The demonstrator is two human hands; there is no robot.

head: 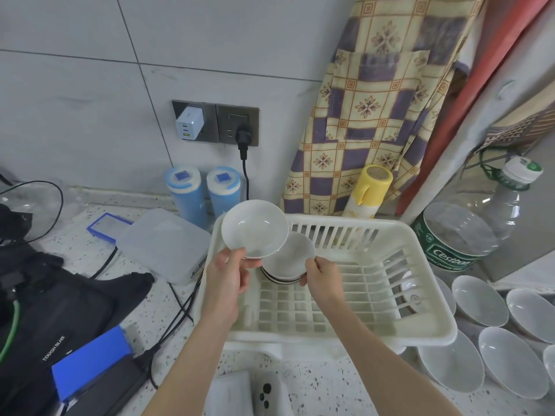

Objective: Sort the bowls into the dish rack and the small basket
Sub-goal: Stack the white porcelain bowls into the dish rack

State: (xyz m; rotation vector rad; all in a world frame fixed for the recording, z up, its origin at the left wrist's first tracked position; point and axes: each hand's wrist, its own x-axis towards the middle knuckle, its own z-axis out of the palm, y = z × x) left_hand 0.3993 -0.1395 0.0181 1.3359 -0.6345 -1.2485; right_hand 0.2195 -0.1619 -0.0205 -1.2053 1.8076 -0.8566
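A cream plastic dish rack (420, 331) stands on the speckled counter in the middle. My left hand (229, 273) pinches the lower rim of a small white bowl (255, 228), held tilted above the rack's far left corner. My right hand (322, 276) grips the near edge of a short stack of white bowls (292, 256) with dark rim lines, inside the rack at its far left. Several more white bowls (510, 360) lie on the counter to the right of the rack. No small basket is in view.
A large plastic water bottle (468, 226) leans at the right of the rack, a yellow can (368, 190) behind it. Left of the rack lie a clear lidded box (163, 244), cables, a black bag (60, 307) and a blue case (90, 361). A phone (268, 394) lies near me.
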